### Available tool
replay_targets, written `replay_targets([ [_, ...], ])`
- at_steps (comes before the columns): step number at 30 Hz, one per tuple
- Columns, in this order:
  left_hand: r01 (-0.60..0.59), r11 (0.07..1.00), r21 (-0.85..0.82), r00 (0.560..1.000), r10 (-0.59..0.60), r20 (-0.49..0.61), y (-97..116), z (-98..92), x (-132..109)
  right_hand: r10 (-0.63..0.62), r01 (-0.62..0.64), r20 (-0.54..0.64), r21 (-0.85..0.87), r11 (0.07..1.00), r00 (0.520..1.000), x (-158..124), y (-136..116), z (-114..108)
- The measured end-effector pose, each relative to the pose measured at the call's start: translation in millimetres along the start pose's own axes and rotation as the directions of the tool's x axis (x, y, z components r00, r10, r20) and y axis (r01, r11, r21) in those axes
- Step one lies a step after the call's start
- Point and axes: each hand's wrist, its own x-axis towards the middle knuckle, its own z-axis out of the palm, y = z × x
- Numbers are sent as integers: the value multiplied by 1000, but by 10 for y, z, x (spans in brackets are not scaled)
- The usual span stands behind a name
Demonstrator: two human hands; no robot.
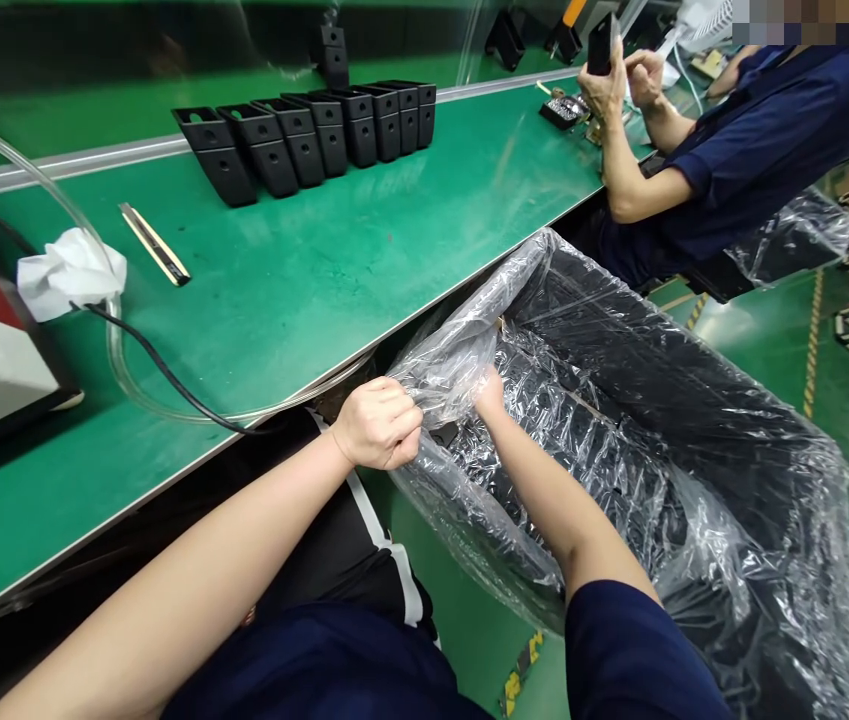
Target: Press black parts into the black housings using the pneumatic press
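At the centre and lower right of the frame, a dark bin [619, 320] is placed beside the counter [296, 290]. Its walls are covered by a clear plastic liner [450, 365], which is gathered in folds at the bin's near-left corner, just off the counter edge. The inside is covered with wrinkled film over a dark surface; what lies beneath cannot be told.

At the centre of the frame, the liner is gripped in the left hand [380, 424], which is clenched with the knuckles uppermost. The right hand [490, 392] is placed within the bin opening, against the gathered film; its fingers are hidden, so whether film is grasped cannot be told.

At the upper centre, black housings [304, 140] with hollow upper ends are set side by side in a row on the counter. At the upper left, a utility knife [154, 245] is laid flat. At the upper right, small shiny pieces are held in a black tray [560, 120], and a phone [601, 48] is held by a co-worker [776, 140].
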Motion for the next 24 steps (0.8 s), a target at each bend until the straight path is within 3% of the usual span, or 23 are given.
replay_targets([
  [2,5,1000,6,1000,-5,0,-1,3,-7,107,-101,-98,60,993,989,72,55,-165],
  [4,6,1000,8,1000,-6,2,-3,5,-12,185,-169,-124,127,977,975,85,96,-319],
  [9,-3,1000,-2,1000,3,2,-5,1,-10,306,-296,-11,218,930,952,-161,198,-560],
  [13,-7,1000,-4,1000,7,1,-4,-2,-6,358,-377,123,202,904,926,-418,256,-494],
  [16,-4,1000,-8,1000,4,8,-4,2,-13,359,-392,208,151,907,910,-445,239,-371],
  [18,-3,1000,-13,1000,3,11,-4,6,-20,348,-376,219,103,921,912,-347,207,-321],
  [24,-2,999,-32,1000,3,10,-6,10,-20,269,-256,108,-116,960,957,221,113,-214],
])
